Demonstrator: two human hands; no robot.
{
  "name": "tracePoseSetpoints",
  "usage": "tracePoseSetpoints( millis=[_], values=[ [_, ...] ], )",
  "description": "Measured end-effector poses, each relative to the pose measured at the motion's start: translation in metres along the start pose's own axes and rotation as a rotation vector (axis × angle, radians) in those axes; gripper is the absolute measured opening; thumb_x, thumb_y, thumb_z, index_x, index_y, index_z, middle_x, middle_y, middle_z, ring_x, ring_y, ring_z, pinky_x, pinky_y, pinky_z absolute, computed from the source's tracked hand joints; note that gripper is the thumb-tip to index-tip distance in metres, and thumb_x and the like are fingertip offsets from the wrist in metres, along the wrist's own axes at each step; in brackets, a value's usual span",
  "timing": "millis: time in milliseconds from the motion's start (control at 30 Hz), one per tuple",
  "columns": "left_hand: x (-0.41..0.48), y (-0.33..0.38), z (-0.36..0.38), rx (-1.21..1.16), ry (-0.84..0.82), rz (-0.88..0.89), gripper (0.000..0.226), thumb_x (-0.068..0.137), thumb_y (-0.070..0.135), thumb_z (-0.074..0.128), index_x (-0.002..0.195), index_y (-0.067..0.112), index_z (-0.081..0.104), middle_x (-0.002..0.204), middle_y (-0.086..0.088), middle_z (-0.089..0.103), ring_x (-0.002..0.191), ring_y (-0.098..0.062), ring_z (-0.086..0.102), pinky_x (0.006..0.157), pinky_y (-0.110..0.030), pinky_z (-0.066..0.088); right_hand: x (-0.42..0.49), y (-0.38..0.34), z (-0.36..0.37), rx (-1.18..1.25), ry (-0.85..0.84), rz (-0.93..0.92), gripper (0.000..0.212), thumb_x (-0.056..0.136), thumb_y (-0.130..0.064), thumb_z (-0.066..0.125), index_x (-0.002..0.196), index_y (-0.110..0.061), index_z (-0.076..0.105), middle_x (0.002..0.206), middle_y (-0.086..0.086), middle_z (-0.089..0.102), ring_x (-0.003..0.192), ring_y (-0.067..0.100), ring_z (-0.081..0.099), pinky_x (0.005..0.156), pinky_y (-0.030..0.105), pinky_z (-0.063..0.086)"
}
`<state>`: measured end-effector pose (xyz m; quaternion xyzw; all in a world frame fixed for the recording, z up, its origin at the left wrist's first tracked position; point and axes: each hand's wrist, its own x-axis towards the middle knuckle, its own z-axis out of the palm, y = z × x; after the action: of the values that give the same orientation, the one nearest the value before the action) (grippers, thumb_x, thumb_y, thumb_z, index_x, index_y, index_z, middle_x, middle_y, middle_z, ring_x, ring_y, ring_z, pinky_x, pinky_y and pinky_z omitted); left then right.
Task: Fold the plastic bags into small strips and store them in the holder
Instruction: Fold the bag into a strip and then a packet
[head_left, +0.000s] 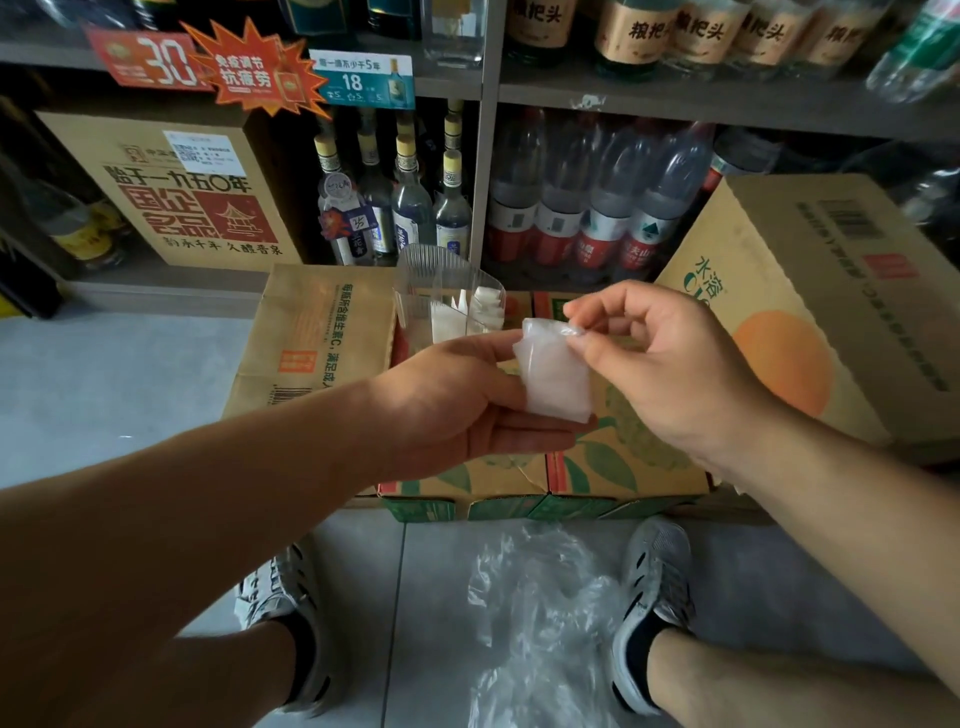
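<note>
Head: left hand (457, 400), right hand (670, 374) pinch one folded bag (557, 382).

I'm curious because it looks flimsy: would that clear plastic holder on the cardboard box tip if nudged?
Probably. The clear plastic holder looks thin-walled and holds only a few folded white bags, so it is likely light. Its upright walls may flex, and a nudge could slide or tip it.

light: dim, soft, even | shadows: faint | glare: mild on bottles (602, 182) | edges: bowed, blurred
</note>
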<state>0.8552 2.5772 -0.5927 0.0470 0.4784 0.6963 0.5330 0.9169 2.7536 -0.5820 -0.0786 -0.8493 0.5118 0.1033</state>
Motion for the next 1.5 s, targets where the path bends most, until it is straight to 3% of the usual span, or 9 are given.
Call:
tracePoseSetpoints(
  millis=[300, 400, 533, 633, 833, 967, 1067, 1300, 1500],
  values=[
    [-0.001, 0.006, -0.004, -0.177, 0.01, -0.099, 0.049, 0.1, 0.018, 0.035, 0.143, 0.0, 0.05, 0.136, -0.027, 0.06, 0.121, -0.043, 0.063, 0.092, -0.051, 0.058, -0.001, 0.003, 0.004, 0.09, -0.058, 0.106, 0.011, 0.094, -0.004, 0.068, 0.093, -0.014, 0.072, 0.092, 0.009, 0.074, 0.077, 0.005, 0.063, 0.068, 0.016, 0.053],
    [-0.003, 0.006, -0.004, -0.119, -0.068, -0.054, 0.052, 0.098, 0.029, 0.05, 0.142, 0.001, 0.051, 0.135, -0.026, 0.058, 0.123, -0.042, 0.058, 0.093, -0.049, 0.057, 0.0, 0.003, 0.005, 0.09, -0.041, 0.129, 0.015, 0.094, -0.004, 0.068, 0.089, -0.018, 0.072, 0.081, 0.001, 0.069, 0.071, 0.001, 0.059, 0.064, 0.013, 0.049],
    [-0.002, 0.0, 0.0, 0.082, -0.039, 0.072, 0.045, 0.09, 0.01, 0.071, 0.131, 0.001, 0.055, 0.113, -0.017, 0.064, 0.101, -0.028, 0.067, 0.079, -0.036, 0.063, -0.002, 0.004, 0.006, 0.056, -0.039, 0.126, 0.016, 0.093, -0.003, 0.068, 0.088, -0.018, 0.074, 0.073, -0.012, 0.067, 0.067, -0.003, 0.058, 0.064, 0.013, 0.048],
    [0.0, -0.005, 0.001, 0.184, 0.072, 0.128, 0.041, 0.09, -0.003, 0.066, 0.129, 0.004, 0.052, 0.105, -0.016, 0.068, 0.093, -0.028, 0.072, 0.067, -0.032, 0.061, -0.003, 0.005, 0.007, 0.067, -0.066, 0.133, 0.015, 0.093, -0.007, 0.069, 0.088, -0.019, 0.075, 0.065, -0.018, 0.065, 0.062, -0.006, 0.056, 0.063, 0.011, 0.046],
    [0.003, -0.01, -0.001, 0.348, 0.129, 0.168, 0.035, 0.098, 0.002, 0.06, 0.13, 0.003, 0.047, 0.107, -0.018, 0.067, 0.097, -0.033, 0.072, 0.07, -0.038, 0.06, -0.005, 0.002, 0.004, 0.121, -0.154, 0.142, 0.002, 0.089, -0.02, 0.076, 0.091, -0.019, 0.077, 0.082, -0.005, 0.074, 0.078, 0.003, 0.065, 0.078, 0.019, 0.055],
    [0.001, -0.007, 0.002, 0.406, 0.142, 0.164, 0.046, 0.096, 0.0, 0.062, 0.135, 0.002, 0.038, 0.11, -0.021, 0.065, 0.084, -0.026, 0.074, 0.069, -0.036, 0.062, -0.005, 0.007, 0.004, 0.195, -0.207, 0.206, 0.039, 0.06, -0.043, 0.085, 0.089, -0.02, 0.074, 0.086, 0.001, 0.074, 0.081, 0.011, 0.068, 0.077, 0.028, 0.06],
    [0.004, -0.008, 0.001, 0.41, 0.184, 0.103, 0.066, 0.088, 0.002, 0.073, 0.139, 0.009, 0.033, 0.116, -0.024, 0.061, 0.087, -0.034, 0.072, 0.073, -0.042, 0.062, -0.003, 0.01, 0.006, 0.149, -0.191, 0.183, 0.015, 0.078, -0.022, 0.084, 0.088, -0.018, 0.075, 0.082, 0.0, 0.074, 0.078, 0.01, 0.066, 0.075, 0.026, 0.056],
    [0.005, 0.004, -0.013, 0.068, 0.245, 0.176, 0.008, 0.096, 0.008, 0.063, 0.1, 0.009, 0.056, 0.103, -0.017, 0.067, 0.092, -0.031, 0.069, 0.079, -0.043, 0.059, -0.001, 0.012, 0.0, 0.23, -0.076, 0.2, 0.014, 0.087, -0.002, 0.075, 0.086, -0.016, 0.074, 0.079, 0.002, 0.071, 0.076, 0.013, 0.066, 0.075, 0.031, 0.06],
    [0.006, -0.003, -0.005, 0.107, 0.193, 0.142, 0.014, 0.096, 0.011, 0.062, 0.083, 0.016, 0.059, 0.086, -0.007, 0.07, 0.078, -0.021, 0.07, 0.065, -0.034, 0.058, -0.002, 0.011, 0.003, 0.169, -0.072, 0.164, 0.012, 0.087, -0.004, 0.076, 0.086, -0.016, 0.074, 0.081, 0.002, 0.072, 0.077, 0.016, 0.065, 0.084, 0.048, 0.059]
  ],
)
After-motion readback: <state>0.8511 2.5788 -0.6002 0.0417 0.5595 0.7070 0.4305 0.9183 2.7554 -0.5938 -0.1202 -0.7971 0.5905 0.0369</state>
